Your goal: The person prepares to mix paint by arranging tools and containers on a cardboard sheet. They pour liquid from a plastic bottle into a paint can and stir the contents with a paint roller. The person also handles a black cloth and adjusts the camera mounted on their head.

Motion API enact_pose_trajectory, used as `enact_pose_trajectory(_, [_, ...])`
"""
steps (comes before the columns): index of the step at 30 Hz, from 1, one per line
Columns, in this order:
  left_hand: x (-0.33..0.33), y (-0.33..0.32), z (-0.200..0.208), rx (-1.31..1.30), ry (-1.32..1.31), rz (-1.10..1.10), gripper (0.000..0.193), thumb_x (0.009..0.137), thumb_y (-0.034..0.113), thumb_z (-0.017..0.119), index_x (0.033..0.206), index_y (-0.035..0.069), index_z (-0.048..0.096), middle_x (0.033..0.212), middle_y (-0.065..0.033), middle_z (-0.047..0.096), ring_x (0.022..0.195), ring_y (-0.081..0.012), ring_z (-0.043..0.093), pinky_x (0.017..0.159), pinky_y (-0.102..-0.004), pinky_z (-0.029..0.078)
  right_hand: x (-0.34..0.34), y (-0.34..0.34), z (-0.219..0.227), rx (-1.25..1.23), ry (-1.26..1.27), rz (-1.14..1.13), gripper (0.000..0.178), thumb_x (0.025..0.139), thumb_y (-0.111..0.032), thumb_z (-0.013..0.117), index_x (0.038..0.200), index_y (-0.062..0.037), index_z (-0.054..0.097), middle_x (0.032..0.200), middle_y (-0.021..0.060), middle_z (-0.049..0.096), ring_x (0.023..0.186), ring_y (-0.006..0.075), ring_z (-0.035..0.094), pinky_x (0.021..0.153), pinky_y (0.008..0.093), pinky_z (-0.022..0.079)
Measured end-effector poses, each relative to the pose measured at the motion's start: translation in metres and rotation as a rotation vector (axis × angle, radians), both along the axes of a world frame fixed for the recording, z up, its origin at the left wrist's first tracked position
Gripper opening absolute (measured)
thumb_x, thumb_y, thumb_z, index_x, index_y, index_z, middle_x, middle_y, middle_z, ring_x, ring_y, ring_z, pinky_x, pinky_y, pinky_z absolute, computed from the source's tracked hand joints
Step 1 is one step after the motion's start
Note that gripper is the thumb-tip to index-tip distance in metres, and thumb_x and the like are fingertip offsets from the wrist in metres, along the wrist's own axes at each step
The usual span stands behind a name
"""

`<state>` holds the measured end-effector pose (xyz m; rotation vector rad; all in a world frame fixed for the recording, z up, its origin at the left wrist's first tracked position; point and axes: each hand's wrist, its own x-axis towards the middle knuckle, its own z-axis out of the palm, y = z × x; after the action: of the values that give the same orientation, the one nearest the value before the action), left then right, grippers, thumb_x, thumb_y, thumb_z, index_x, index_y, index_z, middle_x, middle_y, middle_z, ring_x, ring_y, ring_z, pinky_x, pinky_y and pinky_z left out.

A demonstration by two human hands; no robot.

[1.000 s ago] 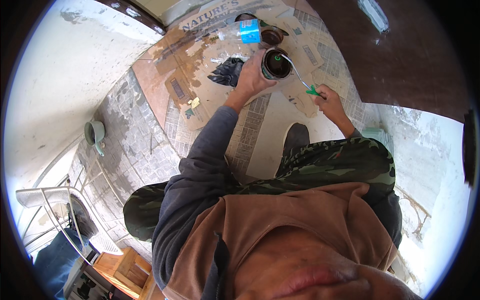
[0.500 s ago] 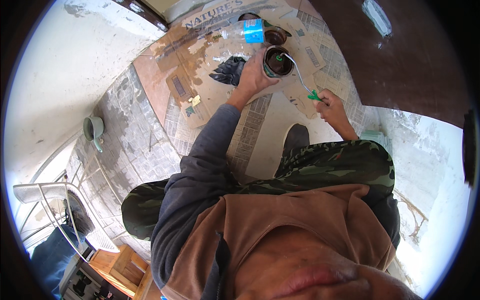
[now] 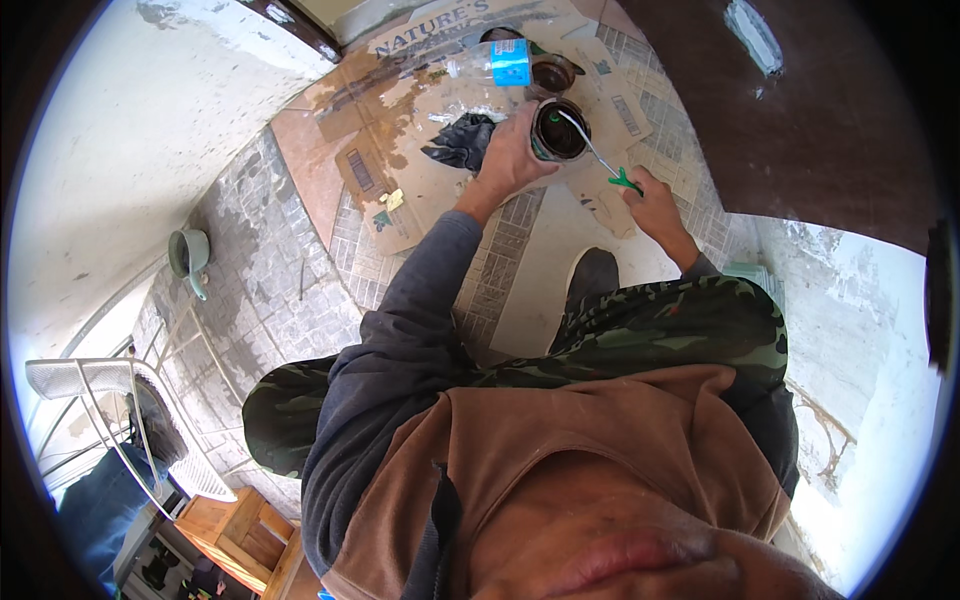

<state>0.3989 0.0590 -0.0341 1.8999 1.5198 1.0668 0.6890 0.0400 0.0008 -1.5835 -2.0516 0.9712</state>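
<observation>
My left hand (image 3: 508,152) is closed around the side of an open can (image 3: 582,150) with dark brown paint in it. The can's mouth faces up toward me. In my right hand (image 3: 655,208) is a small paint roller (image 3: 599,155) with a green handle and a bent wire frame. Its head dips inside the can, mostly hidden, with a bit of green showing at its end. Left of the can lies a crumpled black cloth or glove (image 3: 463,143). A clear plastic bottle (image 3: 511,64) with a blue label rests just beyond my left hand, beside another brown-stained container (image 3: 552,76).
Flattened, stained cardboard (image 3: 408,110) covers the tiles under the cans. A dark brown panel (image 3: 810,130) rises at the right. On the left are a greenish dipper (image 3: 188,255) on the floor, a white mesh chair (image 3: 95,378) and a wooden stool or box (image 3: 232,533).
The roller's handle and my right hand have shifted slightly left and nearer the can. The green end inside the can has moved a little. My left hand keeps its hold.
</observation>
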Motion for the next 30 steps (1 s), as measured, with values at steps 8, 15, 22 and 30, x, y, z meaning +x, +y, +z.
enact_pose_trajectory(8, [0.010, -0.004, 0.001, 0.086, 0.120, 0.030, 0.103, 0.059, 0.025, 0.093, 0.144, 0.003, 0.039, 0.130, -0.0224, 0.058, 0.121, -0.0432, 0.056, 0.102, -0.0481, 0.047, -0.013, -0.018, 0.017, -0.546, 0.161, -0.149, 0.015, 0.096, -0.017, 0.060, 0.100, -0.0045, 0.053, 0.071, 0.0078, 0.057, 0.056, 0.0167, 0.057, 0.047, 0.0343, 0.046])
enact_pose_trajectory(15, [0.022, -0.002, 0.004, 0.089, 0.188, 0.054, 0.102, 0.059, 0.027, 0.092, 0.143, 0.002, 0.040, 0.129, -0.0214, 0.058, 0.120, -0.0415, 0.057, 0.102, -0.0492, 0.047, -0.017, -0.039, 0.035, -0.571, 0.190, -0.152, 0.018, 0.100, -0.023, 0.057, 0.103, -0.0064, 0.050, 0.073, 0.0036, 0.055, 0.053, 0.0100, 0.051, 0.042, 0.0294, 0.044])
enact_pose_trajectory(22, [0.021, 0.001, 0.004, 0.122, 0.161, 0.083, 0.101, 0.058, 0.026, 0.093, 0.141, 0.003, 0.042, 0.127, -0.0208, 0.060, 0.116, -0.0394, 0.059, 0.099, -0.0473, 0.049, -0.014, -0.063, 0.017, -0.632, 0.313, -0.242, 0.024, 0.102, -0.024, 0.054, 0.114, -0.0037, 0.051, 0.076, 0.0050, 0.055, 0.055, 0.0113, 0.053, 0.046, 0.0297, 0.045])
enact_pose_trajectory(30, [0.026, 0.000, 0.008, 0.069, 0.217, 0.085, 0.101, 0.058, 0.028, 0.093, 0.141, 0.003, 0.042, 0.132, -0.0206, 0.058, 0.119, -0.0390, 0.058, 0.101, -0.0474, 0.048, -0.010, -0.093, -0.019, -0.488, 0.358, -0.283, 0.022, 0.103, -0.025, 0.053, 0.111, -0.0042, 0.051, 0.074, 0.0035, 0.057, 0.052, 0.0102, 0.051, 0.044, 0.0292, 0.043])
